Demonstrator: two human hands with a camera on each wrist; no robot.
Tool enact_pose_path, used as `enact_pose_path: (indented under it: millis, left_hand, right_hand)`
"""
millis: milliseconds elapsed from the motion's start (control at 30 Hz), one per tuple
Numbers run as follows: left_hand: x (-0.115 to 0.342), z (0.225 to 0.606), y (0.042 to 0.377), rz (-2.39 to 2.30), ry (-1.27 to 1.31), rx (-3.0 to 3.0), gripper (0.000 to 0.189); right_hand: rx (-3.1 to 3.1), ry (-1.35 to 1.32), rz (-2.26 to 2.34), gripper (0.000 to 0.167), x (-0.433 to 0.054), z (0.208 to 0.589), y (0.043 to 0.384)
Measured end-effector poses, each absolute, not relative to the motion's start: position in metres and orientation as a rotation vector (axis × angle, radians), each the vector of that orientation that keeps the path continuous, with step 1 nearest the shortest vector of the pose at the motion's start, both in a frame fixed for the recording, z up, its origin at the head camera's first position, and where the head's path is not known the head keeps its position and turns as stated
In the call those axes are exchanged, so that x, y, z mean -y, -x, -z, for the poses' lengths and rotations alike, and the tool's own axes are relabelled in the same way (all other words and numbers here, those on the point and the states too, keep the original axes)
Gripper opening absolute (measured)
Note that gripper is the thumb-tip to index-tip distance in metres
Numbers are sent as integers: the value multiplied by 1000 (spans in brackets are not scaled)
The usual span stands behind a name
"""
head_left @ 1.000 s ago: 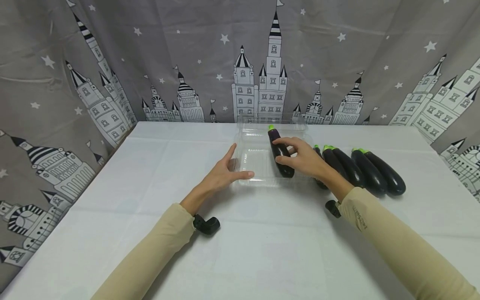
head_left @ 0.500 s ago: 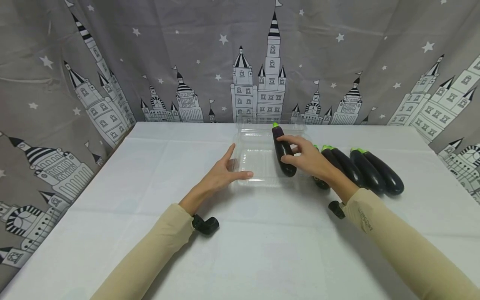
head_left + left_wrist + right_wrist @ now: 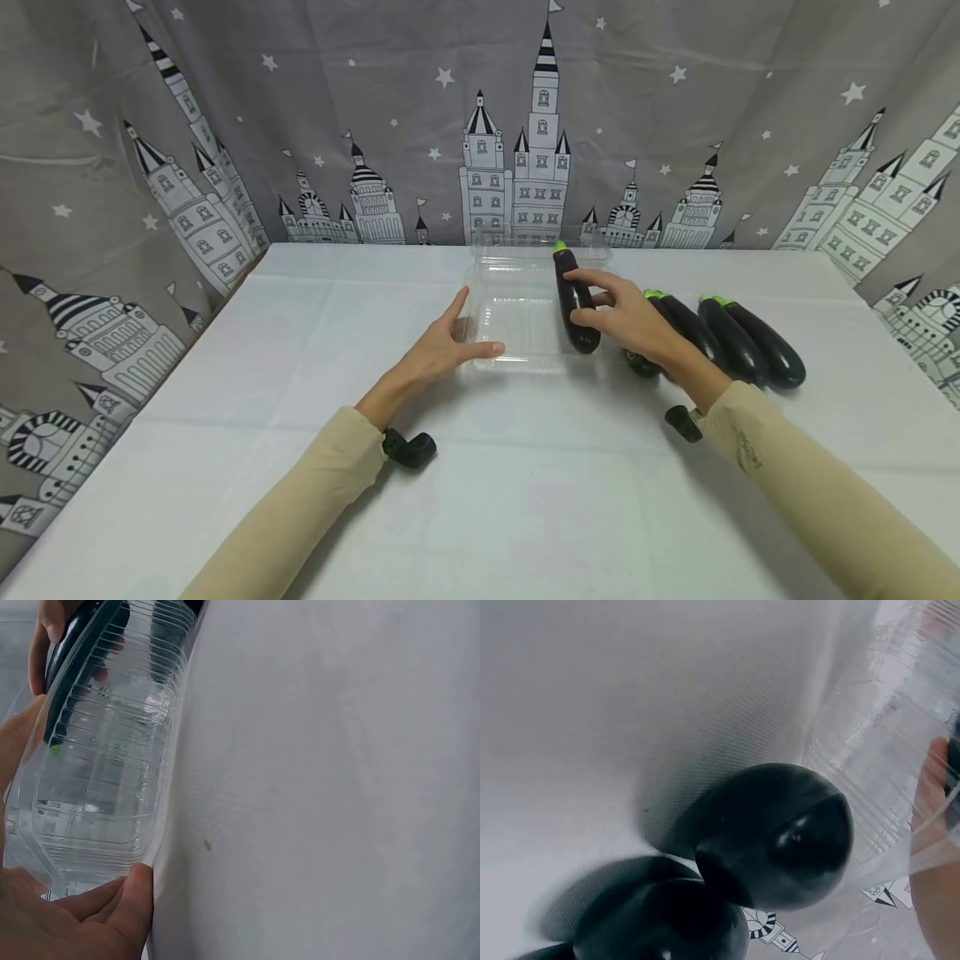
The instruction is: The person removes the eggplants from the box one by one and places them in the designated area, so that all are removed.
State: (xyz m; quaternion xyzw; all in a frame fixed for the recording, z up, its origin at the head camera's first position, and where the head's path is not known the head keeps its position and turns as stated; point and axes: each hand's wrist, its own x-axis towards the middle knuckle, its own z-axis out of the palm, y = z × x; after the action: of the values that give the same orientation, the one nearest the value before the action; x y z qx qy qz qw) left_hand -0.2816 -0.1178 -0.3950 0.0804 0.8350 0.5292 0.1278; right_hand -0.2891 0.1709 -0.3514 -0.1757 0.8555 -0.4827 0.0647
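A clear plastic container (image 3: 517,321) lies on the white table with its lid section raised at the back. My left hand (image 3: 438,350) touches its front left corner, thumb stretched along the front and fingers spread along the left side. My right hand (image 3: 630,312) pinches a dark purple eggplant (image 3: 567,287) from its right side, between thumb and fingers. The eggplant is at the container's right side, its green stem end toward the back. Through the clear wall in the left wrist view, the eggplant (image 3: 90,656) shows at a slant.
To the right lie several more eggplants (image 3: 738,342) side by side, one partly hidden behind my right hand. Their round ends (image 3: 776,836) fill the lower right wrist view, close to the container wall. A grey castle-print curtain (image 3: 420,100) hangs behind the table.
My right hand has shifted to the right with the eggplant, toward the container's right wall. My left hand and the container have stayed in place.
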Motion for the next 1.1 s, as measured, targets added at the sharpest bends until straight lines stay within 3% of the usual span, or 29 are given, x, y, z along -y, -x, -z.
enact_pose_path:
  millis: [1100]
  left_hand:
    - [117,393,281,-1506,-234,-2436,117]
  right_hand:
    - [-2802,541,1263,55,-251,338,243]
